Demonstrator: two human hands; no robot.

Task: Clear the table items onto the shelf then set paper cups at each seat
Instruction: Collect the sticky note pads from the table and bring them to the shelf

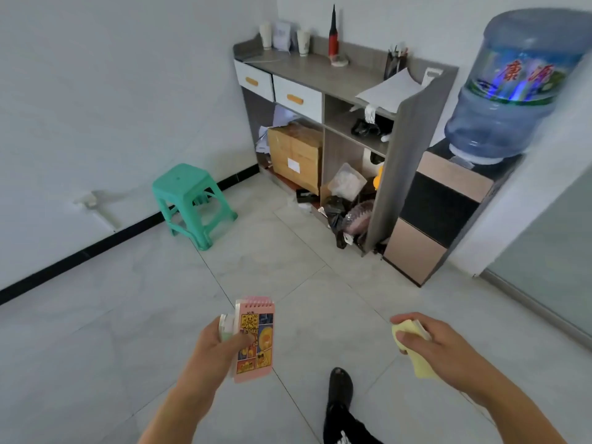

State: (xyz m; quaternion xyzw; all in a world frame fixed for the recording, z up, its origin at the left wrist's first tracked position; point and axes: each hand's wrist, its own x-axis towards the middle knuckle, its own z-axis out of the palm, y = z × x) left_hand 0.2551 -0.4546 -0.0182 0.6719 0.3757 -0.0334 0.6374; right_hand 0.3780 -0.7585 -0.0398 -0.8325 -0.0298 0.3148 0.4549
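Both hands mid-clearing: left hand (221,346) fingers curled round pink spiral cartoon notepad (256,341), right hand (442,342) pinches pale yellow pad (416,357). Next, likely: set them on grey wooden shelf (307,69).

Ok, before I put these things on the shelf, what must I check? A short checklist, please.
1. Left hand grips pink notepad: ok.
2. Right hand holds yellow pad: ok.
3. Bare spot on shelf top, between cups and papers: ok.
4. Floor ahead free; green stool stands off to the left: ok.
5. White item behind the notepad held securely: cannot tell.
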